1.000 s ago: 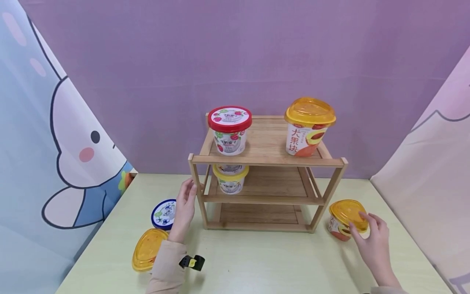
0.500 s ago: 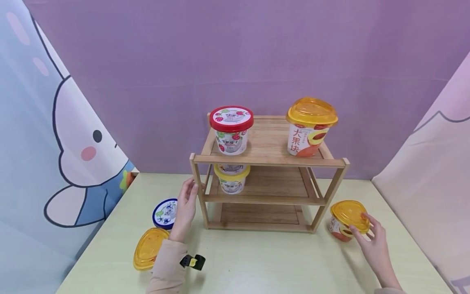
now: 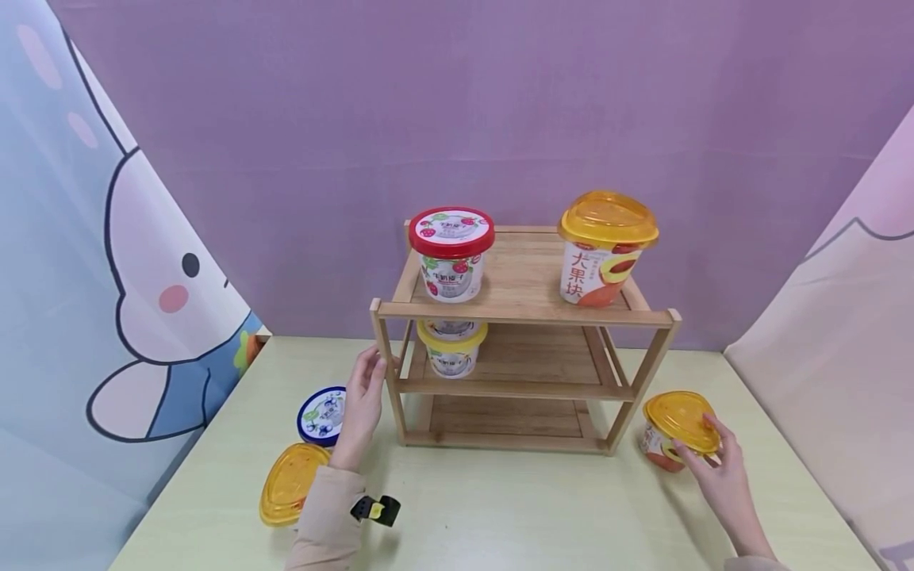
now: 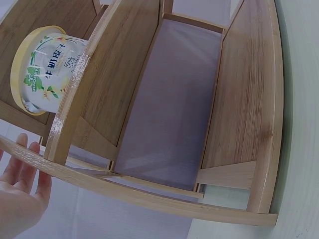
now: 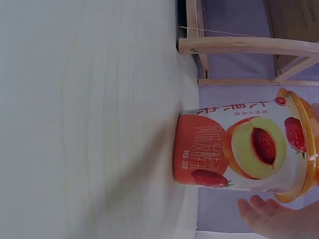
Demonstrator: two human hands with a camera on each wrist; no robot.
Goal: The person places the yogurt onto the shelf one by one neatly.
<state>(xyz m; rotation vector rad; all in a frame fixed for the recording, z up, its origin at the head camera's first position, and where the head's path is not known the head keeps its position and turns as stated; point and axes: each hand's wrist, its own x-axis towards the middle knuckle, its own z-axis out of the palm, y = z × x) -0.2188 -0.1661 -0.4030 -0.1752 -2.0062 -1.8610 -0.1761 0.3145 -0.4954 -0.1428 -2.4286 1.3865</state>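
Note:
In the head view my left hand is at the left upright of a three-tier wooden rack; in the left wrist view its fingertips pass behind the post and show past it. My right hand holds the orange domed lid of a peach yogurt cup between thumb and fingers. That cup stands on the table just right of the rack. Its printed peach-half label faces the right wrist camera, where several fingers hang just beside the lid.
On the top tier stand a red-lidded cup and another orange-lidded cup. The middle tier bears a yellow-lidded cup. Beside my left forearm are a blue-lidded cup and an orange-lidded cup, both partly hidden. A purple curtain hangs behind.
My right thumb and fingers have settled a little closer around the yogurt cup's lid. The left hand stays at the rack post. The head view has shifted slightly.

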